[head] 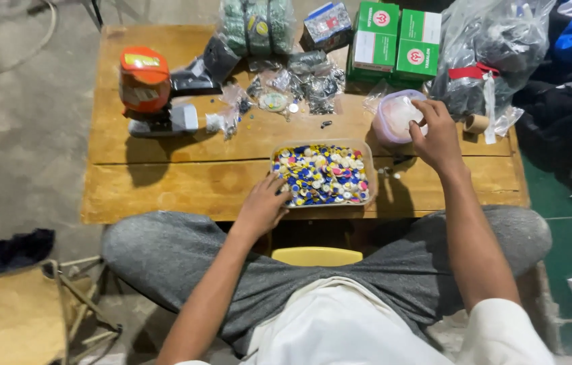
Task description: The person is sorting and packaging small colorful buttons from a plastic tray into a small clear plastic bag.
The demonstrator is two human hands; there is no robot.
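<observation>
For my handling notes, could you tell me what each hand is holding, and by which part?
The right hand rests on the rim of the round pinkish tub; the left hand touches the near-left edge of the clear tray of small coloured pieces. Neither shows a closed grip.

tabletop [164, 189]: worn matt wood, grain showing | tray [371, 177]: clear glossy plastic | buttons [323, 174]: shiny coloured plastic | tub [394, 116]: translucent plastic | boxes [397, 40]: printed cardboard | bags [495, 47]: crinkled glossy film | trousers [164, 250]: grey matt cloth
</observation>
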